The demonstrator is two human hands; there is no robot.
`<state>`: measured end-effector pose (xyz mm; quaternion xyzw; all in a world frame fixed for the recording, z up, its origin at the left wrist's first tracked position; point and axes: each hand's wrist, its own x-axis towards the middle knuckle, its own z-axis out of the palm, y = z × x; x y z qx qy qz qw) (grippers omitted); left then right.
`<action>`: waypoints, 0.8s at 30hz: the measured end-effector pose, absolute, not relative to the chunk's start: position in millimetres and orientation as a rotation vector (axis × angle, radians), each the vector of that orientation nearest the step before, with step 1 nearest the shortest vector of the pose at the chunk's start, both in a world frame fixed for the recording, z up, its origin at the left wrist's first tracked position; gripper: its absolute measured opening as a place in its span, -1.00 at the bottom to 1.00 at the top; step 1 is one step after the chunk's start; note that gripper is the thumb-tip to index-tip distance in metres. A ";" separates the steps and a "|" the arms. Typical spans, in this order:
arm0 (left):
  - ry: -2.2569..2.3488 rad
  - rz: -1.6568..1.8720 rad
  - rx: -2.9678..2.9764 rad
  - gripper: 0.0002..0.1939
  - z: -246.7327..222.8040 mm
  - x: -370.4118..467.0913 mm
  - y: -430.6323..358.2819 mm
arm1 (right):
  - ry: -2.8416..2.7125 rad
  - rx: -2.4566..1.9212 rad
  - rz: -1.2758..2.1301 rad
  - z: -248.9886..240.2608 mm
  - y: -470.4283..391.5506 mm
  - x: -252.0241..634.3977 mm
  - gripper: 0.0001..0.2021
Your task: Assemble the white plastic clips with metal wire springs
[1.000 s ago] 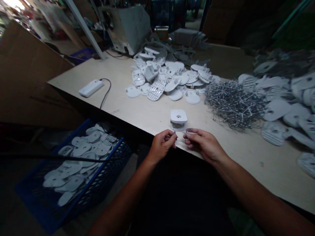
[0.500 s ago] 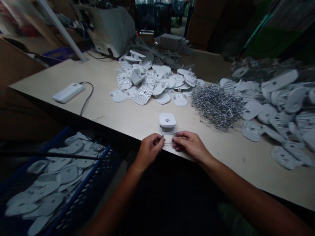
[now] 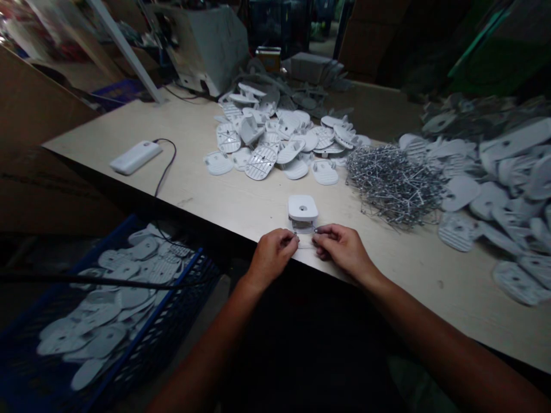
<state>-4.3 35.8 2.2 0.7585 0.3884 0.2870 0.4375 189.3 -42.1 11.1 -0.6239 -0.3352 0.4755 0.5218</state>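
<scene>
I see by dim light, with a blurred glow at the upper left. The tabletop (image 3: pixel 206 198) looks pale above deep shadow; detail between my hands (image 3: pixel 275 252) (image 3: pixel 343 250) is soft, and the edges smear.

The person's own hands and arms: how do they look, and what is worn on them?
The bare left hand and bare right hand have no visible glove or ring. Both uncovered forearms taper toward the wrist, with no watch, bracelet or sleeve in view.

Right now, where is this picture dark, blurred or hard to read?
Head view: dim overall, near black at bottom centre, the tabletop paler; head view: upper-left background smeared; head view: fine detail between the left hand and right hand is soft, hard to make out.
</scene>
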 end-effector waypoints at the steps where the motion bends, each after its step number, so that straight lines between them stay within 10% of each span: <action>1: 0.966 0.706 1.882 -0.79 2.3 -4.5 36.3 | -0.789 -1.498 1.152 11.3 -41.2 189.7 -0.56; 24: 0.926 0.704 1.720 -0.73 1.7 -8.3 63.3 | -0.664 -1.475 1.155 14.6 -29.3 171.0 -0.77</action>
